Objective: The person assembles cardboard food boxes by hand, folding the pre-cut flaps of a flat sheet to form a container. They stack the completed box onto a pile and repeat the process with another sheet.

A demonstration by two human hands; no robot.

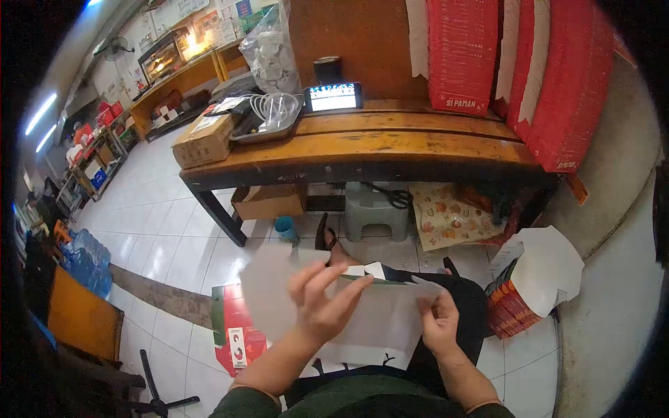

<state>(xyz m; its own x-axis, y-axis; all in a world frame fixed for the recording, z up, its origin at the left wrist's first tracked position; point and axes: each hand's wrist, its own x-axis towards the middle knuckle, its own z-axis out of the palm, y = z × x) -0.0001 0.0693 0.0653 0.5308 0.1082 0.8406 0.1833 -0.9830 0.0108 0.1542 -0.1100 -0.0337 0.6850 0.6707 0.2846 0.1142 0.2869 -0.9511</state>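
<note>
A white carton blank (380, 317), partly folded, lies across my lap with its plain inner side up. Its left flap (265, 289) stands raised and is blurred. My left hand (322, 299) is over the blank beside this flap, fingers apart and bent; I see nothing gripped in it. At the right edge of the blank, my right hand (439, 324) pinches a corner flap between thumb and fingers. A red and green printed carton piece (237, 331) lies on the floor to the left. To my right stands a stack of nested cartons (523, 292), with red printed sides and white insides.
Ahead is a wooden bench (418, 143) bearing a lit phone (334, 97), a tray with cable (268, 122), a cardboard box (203, 139) and tall red carton stacks (460, 63). Underneath are a grey stool (376, 209) and scissors (397, 198). Water bottles (87, 261) stand left.
</note>
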